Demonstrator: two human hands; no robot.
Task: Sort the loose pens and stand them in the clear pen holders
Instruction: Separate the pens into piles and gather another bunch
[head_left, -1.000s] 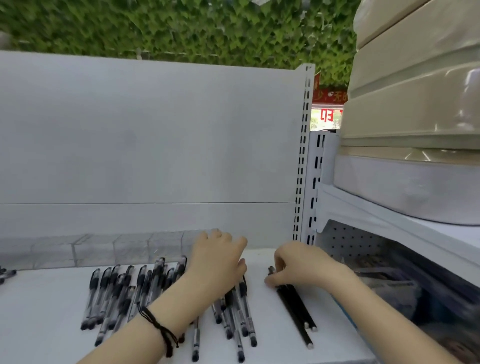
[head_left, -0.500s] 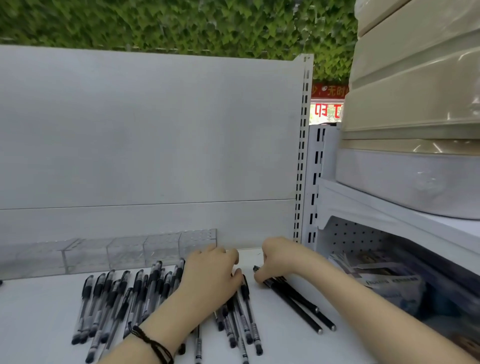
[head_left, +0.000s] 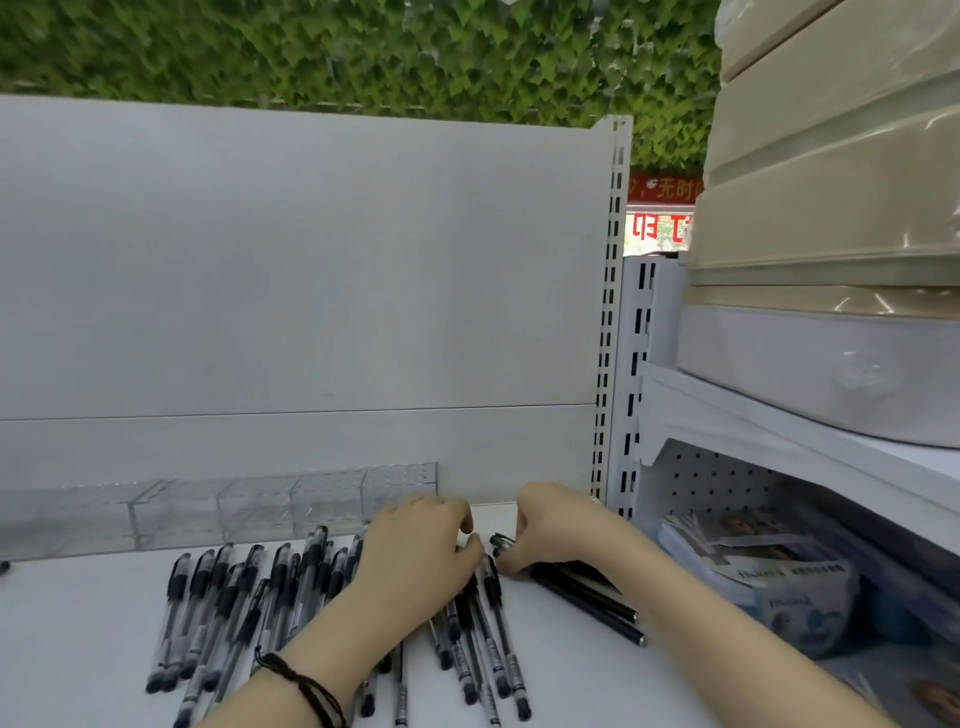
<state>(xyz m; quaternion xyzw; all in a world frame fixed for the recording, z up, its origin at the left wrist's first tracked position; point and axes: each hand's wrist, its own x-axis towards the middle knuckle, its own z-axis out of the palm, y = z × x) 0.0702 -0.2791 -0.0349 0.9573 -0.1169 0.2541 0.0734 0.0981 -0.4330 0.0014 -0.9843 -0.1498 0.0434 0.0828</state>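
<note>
Several clear-barrelled pens with black caps (head_left: 244, 603) lie spread on the white shelf (head_left: 78, 649). My left hand (head_left: 415, 558) rests palm down on the middle of that spread, fingers curled, covering some pens. My right hand (head_left: 550, 530) is closed over the near ends of a few solid black pens (head_left: 597, 605) that lie slanted to the right. A row of clear pen holders (head_left: 260, 506) stands along the back panel, with nothing visible in it. Whether the left hand grips a pen is hidden under the palm.
A grey back panel (head_left: 311, 286) rises behind the holders, ending at a slotted upright (head_left: 608, 338). To the right, a lower shelf holds printed packets (head_left: 769, 566), and beige and grey plastic bins (head_left: 831, 234) are stacked above. A black cord is on my left wrist.
My right hand has slid left with the black pens, closer to my left hand. The view has tilted down, showing the clear holders more fully.
</note>
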